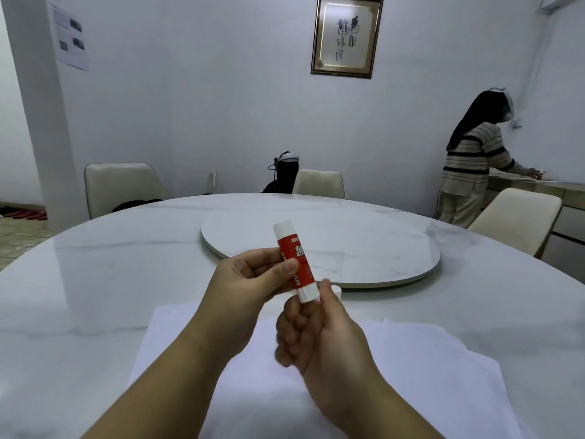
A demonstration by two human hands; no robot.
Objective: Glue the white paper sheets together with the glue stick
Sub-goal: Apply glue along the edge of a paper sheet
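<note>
Above the white marble counter (95, 280): both hands hold a glue stick (296, 264) over the white paper sheets (427, 369).

Left hand (250, 280) pinches the red-labelled barrel between thumb and fingers, the stick tilted with one white end up and away from the person. Right hand (319, 331) closes its fingertips on the lower white end. A small white object, partly hidden behind the right hand, lies on the counter beside it. Overlapping sheets lie flat at the near edge, below both forearms. Beyond them sits a round turntable (364, 248); a person in a striped top (471, 160) stands at far right.
</note>
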